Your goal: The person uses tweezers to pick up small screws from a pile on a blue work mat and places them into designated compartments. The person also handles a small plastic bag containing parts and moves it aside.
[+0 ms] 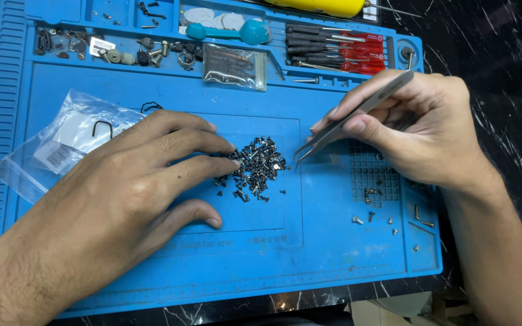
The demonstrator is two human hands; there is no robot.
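Right hand (421, 130) pinches a pair of metal tweezers (348, 121) between thumb and fingers, tips slightly apart and angled down just beside the right edge of the pile of small dark screws (254, 167), nothing visibly caught in the tips. Left hand (134, 187) lies flat and open, holding nothing, fingertips touching the left edge of the pile, likely to keep the screws from scattering while the tweezers work. Pile sits mid-mat on a blue work mat (333, 253) whose raised edges keep small parts in. A few loose lighter screws (370, 214) lie apart on the mat's right, near a gridded patch, looking like sorted-out ones. Clear plastic bag (55, 142) lies partly under the left wrist side. Top trays hold a row of red-handled screwdrivers (339, 48), a small bag of parts (235, 65), a teal tool (228, 31) and odd bits. Mat rests on a dark marbled tabletop (502, 42).
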